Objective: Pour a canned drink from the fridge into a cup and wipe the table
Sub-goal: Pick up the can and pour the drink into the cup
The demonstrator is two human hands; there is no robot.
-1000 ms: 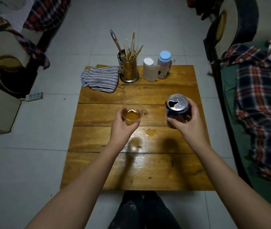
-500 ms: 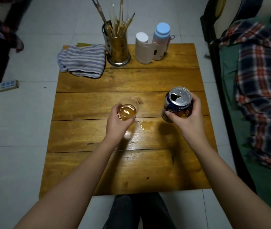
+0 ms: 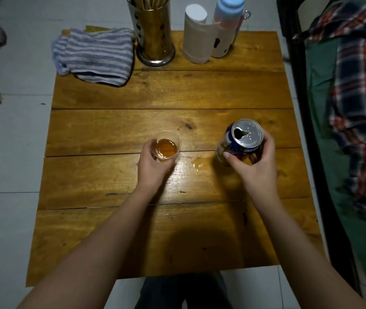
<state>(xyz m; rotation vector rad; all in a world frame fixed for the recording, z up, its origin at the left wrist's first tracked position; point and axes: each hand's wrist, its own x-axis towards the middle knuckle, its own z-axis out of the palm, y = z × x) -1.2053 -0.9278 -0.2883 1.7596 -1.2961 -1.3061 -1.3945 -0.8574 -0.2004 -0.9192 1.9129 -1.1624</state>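
Note:
A clear plastic cup (image 3: 166,146) with amber drink in it is at the middle of the wooden table (image 3: 168,94); my left hand (image 3: 153,167) grips it from the near side. My right hand (image 3: 255,166) holds an opened blue drink can (image 3: 242,139) upright, to the right of the cup. Between cup and can a small amber spill (image 3: 197,162) lies on the wood. A blue-and-white striped cloth (image 3: 95,56) lies crumpled at the table's far left corner, apart from both hands.
At the far edge stand a metal utensil holder (image 3: 154,39), a white container (image 3: 196,34) and a blue-lidded bottle (image 3: 227,25). A bed with a plaid blanket (image 3: 360,103) runs along the right. My dark-trousered legs (image 3: 182,291) are under the near edge. Tiled floor lies left.
The view has tilted down and come closer to the table. Cup and can have come lower, toward the tabletop, still held; the spill shows more clearly between them.

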